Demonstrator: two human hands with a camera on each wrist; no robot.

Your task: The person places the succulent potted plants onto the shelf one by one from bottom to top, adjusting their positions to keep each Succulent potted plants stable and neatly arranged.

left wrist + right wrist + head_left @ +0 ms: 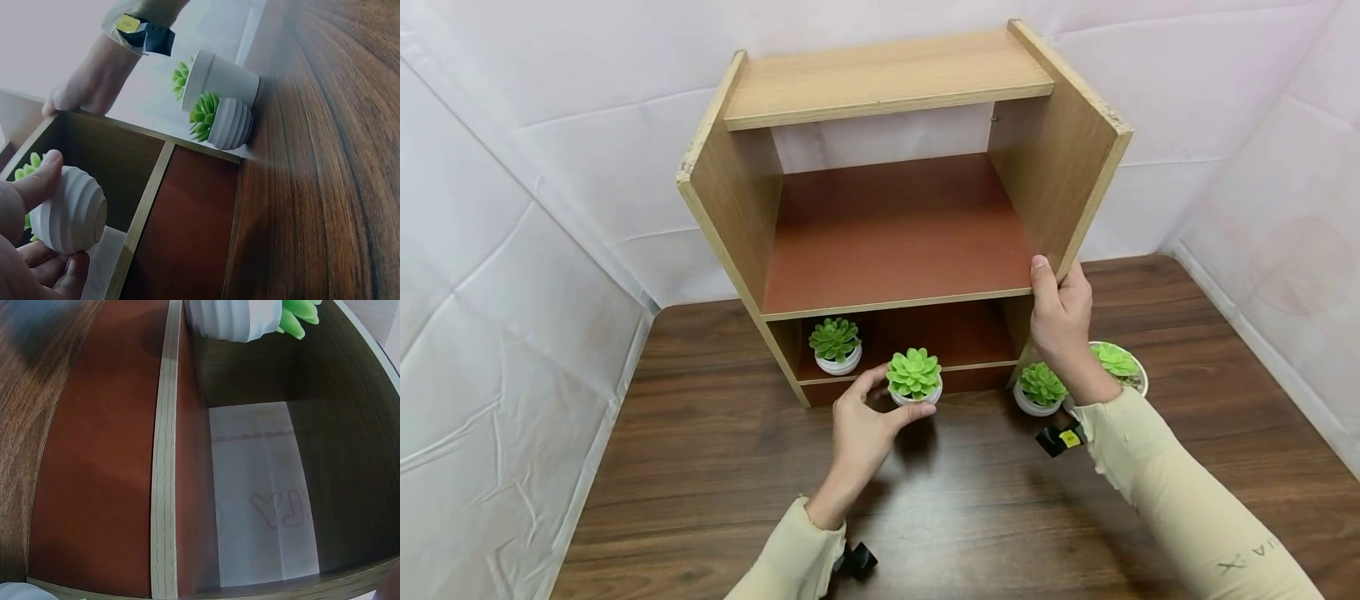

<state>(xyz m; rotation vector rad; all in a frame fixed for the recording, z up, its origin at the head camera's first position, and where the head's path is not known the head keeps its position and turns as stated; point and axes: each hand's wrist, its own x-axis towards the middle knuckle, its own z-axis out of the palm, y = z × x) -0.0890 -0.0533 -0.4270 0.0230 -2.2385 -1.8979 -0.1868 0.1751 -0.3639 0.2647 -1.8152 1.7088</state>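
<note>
Left hand: this hand (865,429) grasps the small potted succulent, thumb on one side of the pot and fingers on the other.
Right hand: this hand (1063,312) grips the front edge of the right side panel (1075,158), thumb on the inner face near the middle board (895,242).
Held succulent: the small potted succulent (913,375) is upright and bright green in a ridged white pot, raised off the table just in front of the lower compartment.
Lower compartment: a second succulent (835,342), also in a white pot, stands inside at the left end, near the left side panel (733,200).
Shelf unit: wood-coloured panels and reddish-brown boards; the top board (887,75) spans the two sides above the middle board.
Right of the unit: a third succulent (1041,387) stands on the table beside a larger white pot (1142,379) with green leaves, partly hidden by the right forearm.
Wrists: pale sleeves (1187,492) and dark devices, the right one (1062,438) with a yellow label.
Surroundings: dark wood-grain table (970,517), creased white sheeting (512,250) behind and at both sides.
</note>
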